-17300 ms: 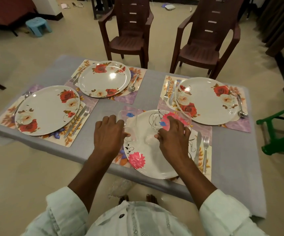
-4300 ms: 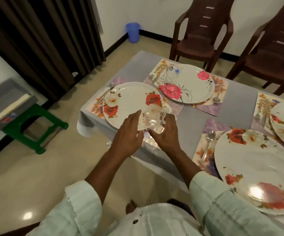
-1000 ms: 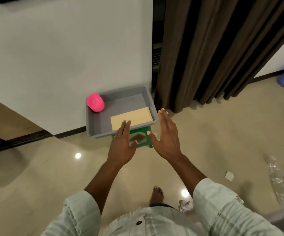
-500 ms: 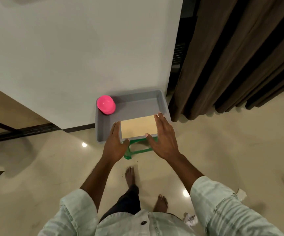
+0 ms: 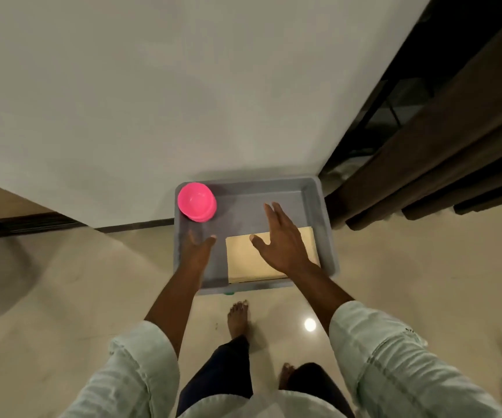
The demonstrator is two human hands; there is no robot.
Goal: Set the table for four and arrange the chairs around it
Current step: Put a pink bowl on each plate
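Beige floor, white wall, grey tray (image 5: pixel 319 188) at 12 o'clock. Pink bowls (image 5: pixel 197 201) at tray's 10 o'clock corner. Left hand (image 5: pixel 197 247) blurred, grasp unclear. Right hand (image 5: pixel 283 242) spread, empty, above tan pad (image 5: pixel 243 260). Risk: hasty reach topples bowls.

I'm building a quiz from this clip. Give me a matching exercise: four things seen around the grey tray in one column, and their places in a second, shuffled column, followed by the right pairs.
Things:
1. pink bowls
2. tan pad
3. left hand
4. curtain

Places:
A. right of the tray, by the wall
B. near right part of the tray, partly under the right hand
C. far left corner of the tray
D. over the tray's near left part, fingers blurred

Pairs: 1-C, 2-B, 3-D, 4-A
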